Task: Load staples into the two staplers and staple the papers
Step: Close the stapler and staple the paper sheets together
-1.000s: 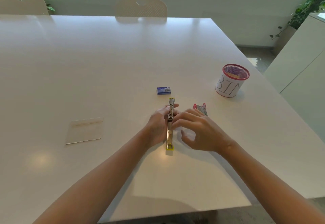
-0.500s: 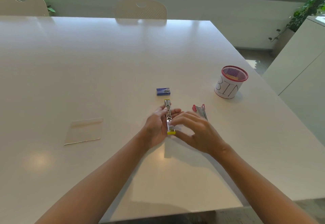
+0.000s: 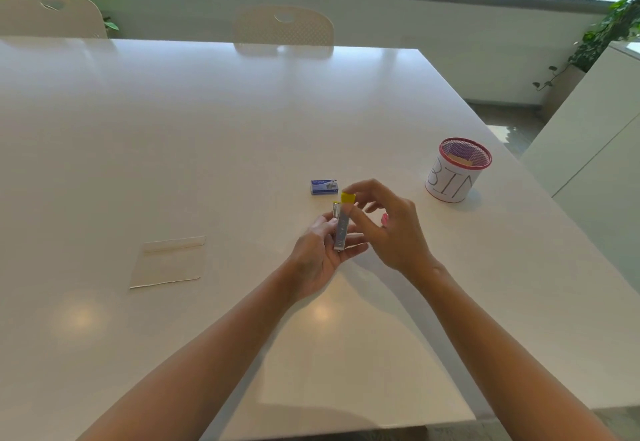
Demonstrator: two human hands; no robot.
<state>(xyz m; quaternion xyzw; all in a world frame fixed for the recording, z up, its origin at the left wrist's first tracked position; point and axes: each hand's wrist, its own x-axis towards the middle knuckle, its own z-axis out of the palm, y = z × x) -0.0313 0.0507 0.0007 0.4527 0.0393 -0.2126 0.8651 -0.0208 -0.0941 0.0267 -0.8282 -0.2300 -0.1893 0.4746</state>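
Both hands met over the middle of the white tabletop (image 3: 173, 135), nearer its right edge than its left. The left hand (image 3: 320, 253) lay palm up with its fingers curled round the lower body of the yellow-tipped stapler (image 3: 342, 224), which stood lifted off the surface, its silver length pointing toward the far edge. The right hand (image 3: 388, 222) reached in from the right, its thumb and forefinger closed in a pinching grip on the yellow cap at the stapler's far end. Behind the right hand a sliver of the pink stapler (image 3: 383, 219) showed; how it lay could not be told. The blue staple box (image 3: 324, 186) sat just beyond the hands, apart from them. A stack of papers (image 3: 168, 262) lay flat well to the left, toward the left edge. A red-rimmed mesh cup marked "BIN" (image 3: 457, 170) stood upright near the right edge.
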